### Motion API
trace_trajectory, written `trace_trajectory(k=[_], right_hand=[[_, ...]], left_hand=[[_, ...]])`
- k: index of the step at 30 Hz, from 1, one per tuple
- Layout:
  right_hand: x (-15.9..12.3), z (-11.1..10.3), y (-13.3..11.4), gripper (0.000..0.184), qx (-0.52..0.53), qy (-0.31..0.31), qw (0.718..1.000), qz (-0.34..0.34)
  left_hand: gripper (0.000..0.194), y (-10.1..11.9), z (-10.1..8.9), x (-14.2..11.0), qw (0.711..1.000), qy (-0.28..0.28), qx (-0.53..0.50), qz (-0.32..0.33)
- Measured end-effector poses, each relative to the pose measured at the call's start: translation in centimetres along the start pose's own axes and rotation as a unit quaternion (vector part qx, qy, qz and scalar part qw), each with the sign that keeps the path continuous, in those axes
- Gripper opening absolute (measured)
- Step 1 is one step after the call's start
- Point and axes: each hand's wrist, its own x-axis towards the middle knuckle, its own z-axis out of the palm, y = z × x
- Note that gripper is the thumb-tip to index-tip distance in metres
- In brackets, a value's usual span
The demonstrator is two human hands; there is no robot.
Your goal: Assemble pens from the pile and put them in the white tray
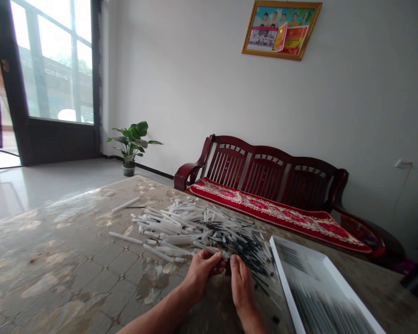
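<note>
Low over the table's near side, my left hand [202, 269] is closed around a whitish pen barrel [209, 248], thumb on top. My right hand [242, 280] is pinched at the barrel's right end; its fingertips are partly hidden and slightly blurred. Just beyond both hands spreads a loose pile of white pen barrels [174, 220]. Thin dark pen refills [245, 243] lie mixed in at the pile's right side. To the right of my right hand is a white shallow box [322, 264] with rows of grey pens [323, 306] inside.
A patterned cloth [73, 260] covers the table. A few stray barrels [125, 237] lie left of the pile. Behind the table stands a dark red wooden bench [268, 167] with a red runner [257, 204]. A potted plant [130, 141] is by the glass door [55, 83].
</note>
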Motion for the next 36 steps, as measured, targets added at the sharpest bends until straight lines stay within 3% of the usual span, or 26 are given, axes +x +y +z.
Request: trace_trajectory(k=[7, 14, 20, 36], right_hand=[[0.1, -0.34, -0.4, 0.041, -0.019, 0.01, 1.0, -0.013], [0.12, -0.51, 0.03, 0.05, -0.031, 0.0, 0.999, -0.008], [-0.11, -0.35, -0.05, 0.042, -0.021, 0.001, 1.0, -0.021], [-0.01, -0.49, -0.3, 0.05, -0.027, 0.001, 1.0, -0.005]], left_hand=[[0.047, -0.13, -0.12, 0.25, 1.0, -0.005, 0.009, -0.008], [0.046, -0.31, -0.14, 0.33, 1.0, -0.016, 0.026, -0.006], [0.048, -0.12, -0.2, 0.34, 1.0, -0.005, 0.017, -0.019], [0.046, -0.35, -0.13, 0.16, 0.999, -0.019, 0.032, -0.015]])
